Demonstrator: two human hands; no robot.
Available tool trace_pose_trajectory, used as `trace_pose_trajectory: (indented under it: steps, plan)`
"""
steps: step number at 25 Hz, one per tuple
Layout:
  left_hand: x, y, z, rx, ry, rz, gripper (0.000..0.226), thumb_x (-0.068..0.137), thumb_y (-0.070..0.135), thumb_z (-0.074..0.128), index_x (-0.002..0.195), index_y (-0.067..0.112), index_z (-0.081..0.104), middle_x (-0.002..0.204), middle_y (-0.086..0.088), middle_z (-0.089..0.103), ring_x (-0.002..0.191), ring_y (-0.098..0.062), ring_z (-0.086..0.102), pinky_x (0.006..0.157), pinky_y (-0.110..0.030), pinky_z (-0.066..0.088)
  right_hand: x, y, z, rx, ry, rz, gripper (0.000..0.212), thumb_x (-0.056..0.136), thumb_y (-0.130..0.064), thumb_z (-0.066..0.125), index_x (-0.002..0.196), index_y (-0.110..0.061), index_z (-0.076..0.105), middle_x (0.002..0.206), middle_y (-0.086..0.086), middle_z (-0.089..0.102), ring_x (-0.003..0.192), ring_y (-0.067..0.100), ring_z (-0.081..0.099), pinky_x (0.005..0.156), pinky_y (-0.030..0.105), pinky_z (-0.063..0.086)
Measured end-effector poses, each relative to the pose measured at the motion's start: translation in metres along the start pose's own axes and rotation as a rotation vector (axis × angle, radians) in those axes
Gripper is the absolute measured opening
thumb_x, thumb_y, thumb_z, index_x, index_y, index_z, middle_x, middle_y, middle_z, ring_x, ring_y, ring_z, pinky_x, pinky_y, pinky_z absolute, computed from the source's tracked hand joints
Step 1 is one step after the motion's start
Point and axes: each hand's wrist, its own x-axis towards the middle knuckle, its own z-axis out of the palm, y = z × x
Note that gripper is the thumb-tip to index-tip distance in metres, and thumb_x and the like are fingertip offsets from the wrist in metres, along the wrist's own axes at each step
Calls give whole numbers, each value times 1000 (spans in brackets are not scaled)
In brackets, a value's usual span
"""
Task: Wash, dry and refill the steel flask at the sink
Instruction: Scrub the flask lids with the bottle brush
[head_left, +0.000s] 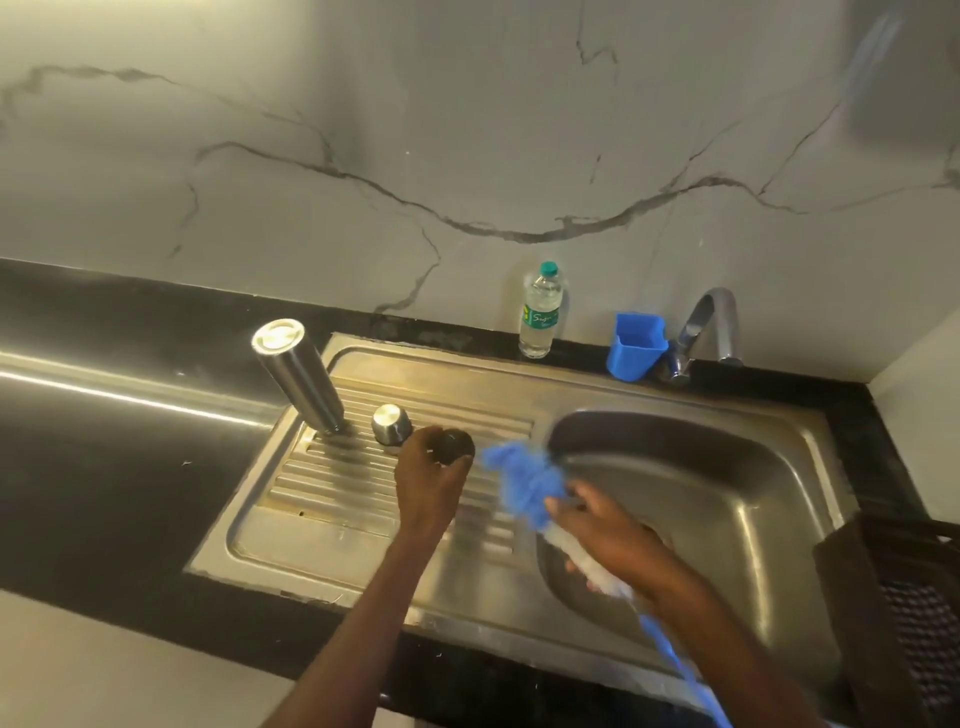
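The steel flask (300, 375) stands upside down on the ribbed drainboard (332, 493), leaning a little to the left. Beside it sits its steel cap (391, 423), also turned over. My left hand (428, 480) is closed around a small dark round piece (457, 446), held just above the drainboard to the right of the cap. My right hand (605, 530) grips a blue and white bottle brush (524, 480) at the left rim of the sink basin (727, 499). The brush's blue bristles point toward my left hand, and its blue handle runs down past my wrist.
A clear plastic water bottle (541, 310) with a green cap stands at the wall behind the sink. A blue plastic holder (635, 345) sits next to the steel tap (711, 330). A dark basket (904, 613) is at the right edge. Black counter (104, 441) lies left.
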Motion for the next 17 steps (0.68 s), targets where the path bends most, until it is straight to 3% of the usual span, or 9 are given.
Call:
trace_pose_trajectory:
  steps: [2,6,10,14,17]
  plan:
    - [15,-16,0,140,-24,84,28,72,18,74,92,35,66,90,14,72,86,-3,68,79,-34,57,15,-9,13,-146,-112,20,23,104,-37,60,123,-24,57,96,3,69,51,8,60,43,20,38]
    - [47,-37,0,309,-133,113,22,80,14,77,95,25,66,90,12,68,88,-15,68,74,-22,50,34,-16,35,162,-46,51,34,102,-37,62,128,-16,58,87,12,65,56,16,60,45,24,41]
    - [64,-41,6,443,-253,169,20,79,25,69,98,27,65,105,1,68,93,-23,66,82,-43,57,35,-11,33,518,-47,75,38,98,-15,67,133,-6,53,91,20,72,75,31,72,52,34,56]
    - [68,-37,12,544,-293,210,27,88,8,69,113,14,64,121,-10,65,100,-30,63,83,-39,52,36,-3,25,788,76,42,30,97,-11,67,119,-21,50,107,29,71,83,41,74,59,41,63]
    - [73,-37,15,663,-336,243,48,91,8,72,137,8,57,139,-14,58,121,-33,60,94,-38,48,37,-12,8,901,84,-23,16,95,-19,65,111,-20,64,120,31,65,93,43,74,64,40,64]
